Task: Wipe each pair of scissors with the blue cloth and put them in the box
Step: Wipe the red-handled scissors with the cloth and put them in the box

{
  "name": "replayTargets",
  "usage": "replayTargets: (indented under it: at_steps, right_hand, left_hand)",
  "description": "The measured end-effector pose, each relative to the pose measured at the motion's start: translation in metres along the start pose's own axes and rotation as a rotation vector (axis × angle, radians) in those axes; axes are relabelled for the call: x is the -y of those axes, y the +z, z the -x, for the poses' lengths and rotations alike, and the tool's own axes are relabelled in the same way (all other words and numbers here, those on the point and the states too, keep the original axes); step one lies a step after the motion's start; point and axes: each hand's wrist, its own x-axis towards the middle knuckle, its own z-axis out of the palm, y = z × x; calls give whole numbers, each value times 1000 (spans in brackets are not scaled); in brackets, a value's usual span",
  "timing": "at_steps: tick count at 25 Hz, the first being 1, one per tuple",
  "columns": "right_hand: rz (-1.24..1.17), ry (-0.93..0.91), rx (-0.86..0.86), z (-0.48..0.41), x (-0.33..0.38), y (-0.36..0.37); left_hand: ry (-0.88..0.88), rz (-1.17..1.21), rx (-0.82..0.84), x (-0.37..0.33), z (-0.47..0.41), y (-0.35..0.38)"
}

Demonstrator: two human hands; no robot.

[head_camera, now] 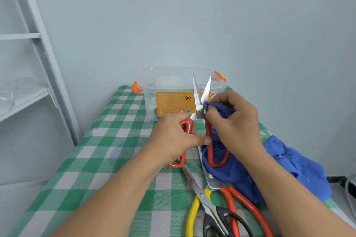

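My left hand grips the left handle of red-handled scissors, held upright with the blades spread apart and pointing at the box. My right hand pinches a fold of the blue cloth against the blades near the pivot. The rest of the cloth hangs down onto the table at the right. A clear plastic box with orange clips and an orange label stands behind the scissors, against the wall.
More scissors lie near the front edge: a yellow-handled pair, a black-handled pair and an orange-handled pair partly under the cloth. The table has a green checked cover. Grey shelves stand at the left.
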Motion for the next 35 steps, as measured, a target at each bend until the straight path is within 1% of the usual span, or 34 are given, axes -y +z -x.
replayTargets:
  at_steps: [3, 5, 13, 16, 18, 20, 24, 26, 28, 29, 31, 33, 35]
  right_hand:
    - [-145, 126, -102, -5, 0, -12]
    - [-185, 166, -91, -6, 0, -16]
    - [-257, 220, -36, -3, -3, -14]
    - [-281, 185, -21, -4, 0, -16]
    - [-313, 141, 60, 0, 4, -15]
    - [-328, 122, 189, 4, 8, -11]
    - [-316, 196, 359, 9, 9, -10]
    - [-273, 237, 444, 10, 10, -11]
    - [-145, 239, 510, 10, 10, -10]
    - [-70, 232, 504, 10, 9, -8]
    - [5, 214, 409, 8, 8, -7]
    - [-49, 219, 319, 6, 6, -6]
    - [-119, 237, 274, 4, 4, -5]
  left_hand:
    - [-21, 6, -7, -1, 1, -2]
    - [-36, 28, -10, -3, 2, -4]
    - [-88, 202, -51, -7, 1, -8]
    - [-82, 209, -97, -7, 0, -10]
    - [-84, 205, -121, -7, -1, -9]
    - [-87, 199, -143, -6, 0, -9]
    - [-75, 200, -187, -7, -1, -9]
    - [-74, 229, -236, -8, -1, -11]
    - [-79, 280, -275, -8, -3, -13]
    - [-83, 301, -282, -8, -3, -13]
    - [-93, 311, -269, -8, -3, -13]
    - [-101, 318, -241, -8, -1, -12]
    - [-102, 352, -204, -13, 1, -11]
